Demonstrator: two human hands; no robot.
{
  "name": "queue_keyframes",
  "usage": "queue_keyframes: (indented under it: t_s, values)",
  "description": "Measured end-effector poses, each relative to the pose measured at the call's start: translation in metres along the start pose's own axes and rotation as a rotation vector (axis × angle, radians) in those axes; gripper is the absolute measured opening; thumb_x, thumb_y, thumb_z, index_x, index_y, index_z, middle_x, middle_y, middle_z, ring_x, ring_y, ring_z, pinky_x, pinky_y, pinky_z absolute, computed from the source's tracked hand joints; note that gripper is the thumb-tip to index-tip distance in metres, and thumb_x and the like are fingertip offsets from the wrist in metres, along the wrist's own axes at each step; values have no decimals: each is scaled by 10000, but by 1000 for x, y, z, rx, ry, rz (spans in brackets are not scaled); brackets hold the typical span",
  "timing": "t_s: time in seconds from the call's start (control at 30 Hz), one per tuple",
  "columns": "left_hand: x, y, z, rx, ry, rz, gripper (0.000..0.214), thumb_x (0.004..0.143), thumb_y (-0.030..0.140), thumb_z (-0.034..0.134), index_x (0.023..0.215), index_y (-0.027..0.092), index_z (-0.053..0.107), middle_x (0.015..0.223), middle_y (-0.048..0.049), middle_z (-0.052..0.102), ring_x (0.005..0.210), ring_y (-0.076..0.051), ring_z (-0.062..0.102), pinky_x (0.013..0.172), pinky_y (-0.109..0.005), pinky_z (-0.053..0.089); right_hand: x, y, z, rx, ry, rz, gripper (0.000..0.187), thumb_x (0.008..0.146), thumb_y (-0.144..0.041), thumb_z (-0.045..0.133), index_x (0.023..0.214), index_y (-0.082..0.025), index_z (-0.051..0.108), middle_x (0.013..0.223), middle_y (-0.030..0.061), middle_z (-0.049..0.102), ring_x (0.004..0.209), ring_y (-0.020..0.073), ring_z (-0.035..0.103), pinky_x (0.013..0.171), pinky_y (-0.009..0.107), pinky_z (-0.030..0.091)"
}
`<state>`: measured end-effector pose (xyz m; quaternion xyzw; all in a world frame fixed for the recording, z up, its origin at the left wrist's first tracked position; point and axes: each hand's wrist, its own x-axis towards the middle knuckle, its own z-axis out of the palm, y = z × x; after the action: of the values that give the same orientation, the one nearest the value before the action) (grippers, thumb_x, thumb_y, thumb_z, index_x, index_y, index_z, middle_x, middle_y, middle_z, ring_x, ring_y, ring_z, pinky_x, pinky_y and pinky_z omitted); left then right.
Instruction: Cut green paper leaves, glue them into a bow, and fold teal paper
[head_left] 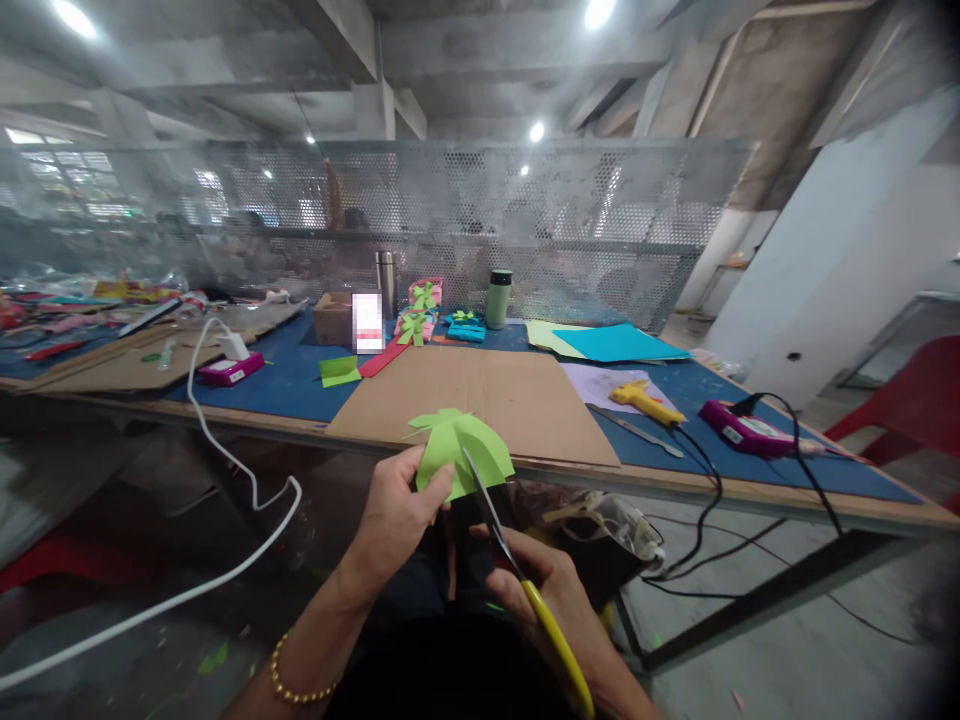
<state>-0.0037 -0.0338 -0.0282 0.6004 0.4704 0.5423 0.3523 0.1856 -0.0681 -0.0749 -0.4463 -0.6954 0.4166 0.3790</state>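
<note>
My left hand [401, 505] pinches a piece of lime-green paper [469, 445] between thumb and fingers, just in front of the table's near edge. The paper has curved and cut edges, with strips sticking out at its upper left. In my right hand [551, 580] is a pair of scissors [551, 635] with yellow handles. Its blades point up and away from me, and the tip lies over the green paper. Whether the blades are apart cannot be made out. Under the paper's far side lies a brown cardboard sheet [487, 390].
On the right are a yellow glue gun [645, 400], a metal blade-like tool [637, 432] and a purple power strip [754, 430]. Blue paper [622, 342], a green tumbler [499, 300] and paper bows [416, 327] stand farther back. A white cable [259, 540] hangs at the left.
</note>
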Motion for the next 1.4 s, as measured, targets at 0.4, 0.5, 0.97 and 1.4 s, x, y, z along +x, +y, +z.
queue_keyframes:
  t_s: [0.4,0.5,0.97,1.4]
  values:
    - [0,0,-2,7,1,-6,252,840,317,586,648,160,548,502,47,504,437,-74,416,433,-192,311,0,0,0,-8,9,13,734,770,-730,587,1131,-107,731,902,115,716,842,291,627,716,351,489]
    - [0,0,-1,0,-1,-5,244,840,319,589,660,159,555,504,49,507,438,-75,422,433,-191,314,1,0,0,-8,13,8,729,773,-729,584,1129,-110,732,882,106,706,809,271,615,701,340,480]
    - [1,-1,0,-11,12,-16,247,843,330,589,668,159,557,509,46,501,445,-78,426,435,-190,322,0,-4,2,-20,23,1,728,785,-735,565,1105,-106,742,759,78,670,719,233,582,597,290,455]
    - [0,-1,0,-58,5,-42,264,837,361,600,673,158,565,499,45,501,435,-79,421,431,-190,311,-1,-5,2,-50,52,3,744,766,-755,565,1046,-94,760,807,102,701,757,257,611,588,290,471]
